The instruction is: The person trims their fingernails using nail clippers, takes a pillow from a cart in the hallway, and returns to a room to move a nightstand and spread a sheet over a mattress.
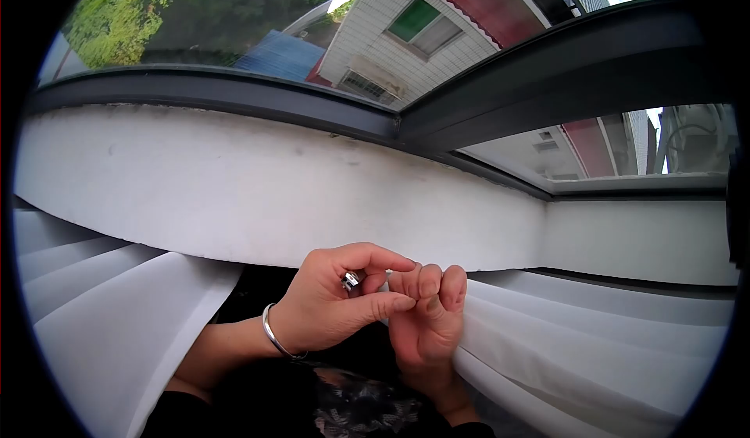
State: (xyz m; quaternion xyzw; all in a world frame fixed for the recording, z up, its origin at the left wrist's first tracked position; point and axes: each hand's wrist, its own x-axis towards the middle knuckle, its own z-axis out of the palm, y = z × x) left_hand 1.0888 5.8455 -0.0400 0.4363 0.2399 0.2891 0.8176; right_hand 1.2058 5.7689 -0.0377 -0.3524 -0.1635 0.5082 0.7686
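My left hand (324, 301), with a silver bangle (269, 330) at the wrist, reaches across to my right hand (428, 313). Its thumb and index fingertip meet the curled fingers of the right hand. A small shiny silver piece (351, 280) shows among the left fingers; whether it is a ring or something held I cannot tell. The right hand is closed, palm side up, with its fingers bent and nails showing. Anything pinched between the two hands is hidden or too small to make out. Both hands are in front of the windowsill's near edge.
A white windowsill (258, 180) runs across ahead, below a dark window frame (234, 90). White curtains hang at left (117, 305) and right (578, 336). Outside the glass stand a tiled building (375, 32) and trees (117, 16).
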